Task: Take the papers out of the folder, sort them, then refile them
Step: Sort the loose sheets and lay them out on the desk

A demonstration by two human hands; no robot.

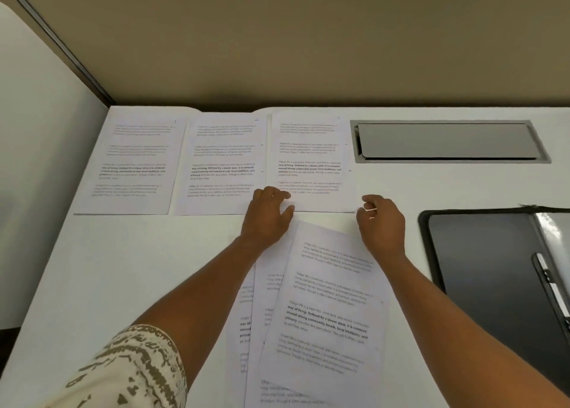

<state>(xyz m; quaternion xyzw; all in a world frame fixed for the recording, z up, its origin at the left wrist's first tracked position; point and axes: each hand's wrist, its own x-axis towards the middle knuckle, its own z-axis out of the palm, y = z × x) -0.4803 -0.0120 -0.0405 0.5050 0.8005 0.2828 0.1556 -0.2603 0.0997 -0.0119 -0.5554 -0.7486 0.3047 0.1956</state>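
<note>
Head view. Three printed sheets lie side by side along the far edge of the counter: the left sheet toward the far left corner, the middle sheet beside it, and the right sheet next to a recessed metal hatch. Their edges run nearly parallel with slight overlap, which reads as sorted piles begun in order.

The left hand rests on the near left corner of the right sheet, fingers lightly bent and fingertips pressing the paper flat; its grip is spread, not closed round anything. The right hand sits at the near right corner of the same sheet, fingers curled inward at the paper's edge; whether it pinches the corner or merely touches it cannot be told. Judgement: both hands are squaring this sheet into line with its neighbours.

A loose fan of unsorted papers lies toward the near edge, between the forearms, skewed and overlapping, placed within easy reach for the next pick.

The black folder lies open at the right edge of the counter, its clip bar exposed and holding no pages that can be seen.

Judgement: removal is done, sorting is partway, refiling is not yet begun.
</note>
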